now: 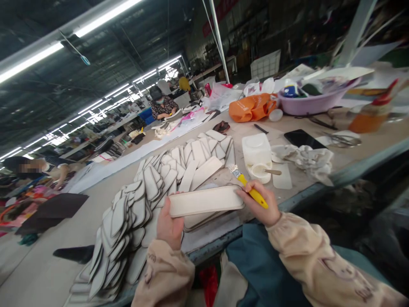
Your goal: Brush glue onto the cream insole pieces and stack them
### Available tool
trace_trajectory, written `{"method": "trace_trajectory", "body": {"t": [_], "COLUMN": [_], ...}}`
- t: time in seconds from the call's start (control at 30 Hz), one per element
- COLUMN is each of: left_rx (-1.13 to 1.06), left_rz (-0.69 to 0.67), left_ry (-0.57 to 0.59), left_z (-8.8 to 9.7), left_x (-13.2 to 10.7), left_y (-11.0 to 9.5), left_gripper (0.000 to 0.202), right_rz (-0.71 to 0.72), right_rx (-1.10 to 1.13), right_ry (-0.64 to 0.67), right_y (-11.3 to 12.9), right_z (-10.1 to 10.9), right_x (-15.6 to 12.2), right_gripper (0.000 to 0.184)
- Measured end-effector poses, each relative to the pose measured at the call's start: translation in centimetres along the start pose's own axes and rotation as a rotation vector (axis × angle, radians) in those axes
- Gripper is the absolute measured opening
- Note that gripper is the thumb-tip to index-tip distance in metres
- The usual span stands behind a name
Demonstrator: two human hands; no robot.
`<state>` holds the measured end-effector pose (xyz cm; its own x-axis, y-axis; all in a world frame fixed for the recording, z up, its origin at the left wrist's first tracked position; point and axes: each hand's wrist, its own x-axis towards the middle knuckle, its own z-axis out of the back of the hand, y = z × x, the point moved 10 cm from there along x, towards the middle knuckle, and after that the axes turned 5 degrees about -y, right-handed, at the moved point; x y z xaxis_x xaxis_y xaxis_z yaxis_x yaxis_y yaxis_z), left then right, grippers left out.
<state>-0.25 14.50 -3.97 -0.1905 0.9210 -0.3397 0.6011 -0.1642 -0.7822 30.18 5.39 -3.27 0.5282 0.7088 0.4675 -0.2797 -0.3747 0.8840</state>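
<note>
Between my hands is a long white strip point(206, 201) with rounded corners and a dark edge. My left hand point(171, 224) grips its left end, thumb on top. My right hand point(262, 204) pinches the right end and also holds a yellow-handled paintbrush point(252, 192), its pale bristles pointing up and left. Below the strip lies a stack of similar pieces point(194, 221). A large heap of such white pieces point(150, 183) spreads across the table to the left. Beyond the brush stands a cut-open white plastic jug point(256, 153) with a wooden stick point(273, 172) at its opening.
Right of the jug lie a crumpled white cloth point(315, 162), a black phone point(303, 139) and scissors point(341, 138). Farther back are an orange bag point(251, 108), a purple basin point(315, 104) and a bottle of amber liquid point(370, 117). A co-worker point(162, 106) sits farther along the table.
</note>
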Motion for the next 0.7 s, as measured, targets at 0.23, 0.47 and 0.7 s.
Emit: {"method": "trace_trajectory", "body": {"t": [0.23,0.47,0.7], "left_rx": [-0.085,-0.236,-0.268], "left_rz": [0.073,0.061,0.189], "left_ry": [-0.108,-0.015,-0.133], "left_z": [0.7,0.0,3.5], "left_x": [-0.2,-1.3,-3.0], "left_y": [3.4,2.2,7.3], "left_gripper": [0.024,0.021,0.015], "right_rz": [-0.087,-0.171,-0.162], "right_rx": [0.038,0.056,0.068], "right_ry": [-0.013,-0.043,-0.04], "right_y": [-1.0,-1.9,-2.9], "right_z": [0.1,-0.2,-0.8], "right_x": [-0.4,-1.0,-1.7], "right_gripper": [0.024,0.027,0.029]}}
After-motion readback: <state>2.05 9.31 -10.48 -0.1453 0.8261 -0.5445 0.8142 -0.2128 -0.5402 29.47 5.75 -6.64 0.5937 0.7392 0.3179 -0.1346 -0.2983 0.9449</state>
